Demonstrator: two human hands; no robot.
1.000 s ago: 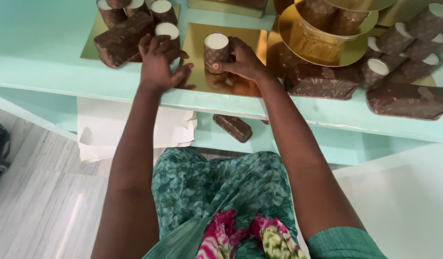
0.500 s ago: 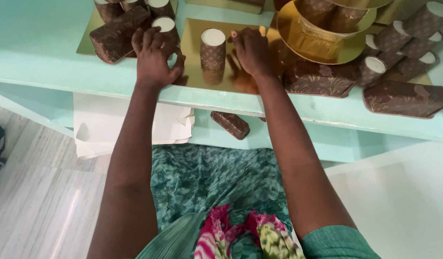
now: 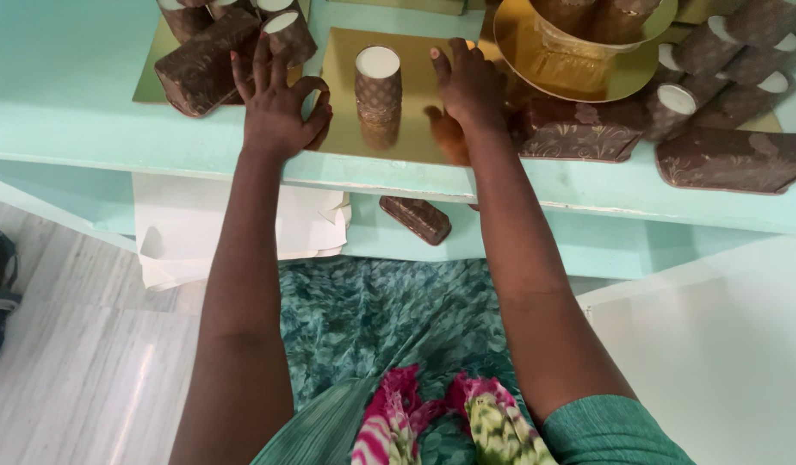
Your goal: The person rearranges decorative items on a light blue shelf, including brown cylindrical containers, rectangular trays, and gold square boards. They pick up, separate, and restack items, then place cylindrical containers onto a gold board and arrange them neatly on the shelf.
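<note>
A brown patterned paper cup [image 3: 378, 85] stands upright on a square gold board [image 3: 415, 60] on the pale green shelf [image 3: 88, 120]. My left hand [image 3: 277, 99] rests open at the board's left edge, fingers spread, touching the brown loaf-shaped box [image 3: 207, 65]. My right hand [image 3: 471, 82] lies flat on the board's right side, fingers apart, a little to the right of the cup and not touching it. Neither hand holds anything.
More brown cups [image 3: 288, 30] stand behind the left box. A round gold stand [image 3: 579, 56] with cups sits at the right, with brown boxes [image 3: 732, 159] and rolled cups [image 3: 673, 103] around it. One brown box [image 3: 418, 219] and white paper [image 3: 208, 228] lie on the lower shelf.
My right hand let go of the cup and moved to the right of it, flat on the gold board. My left hand stayed by the left box.
</note>
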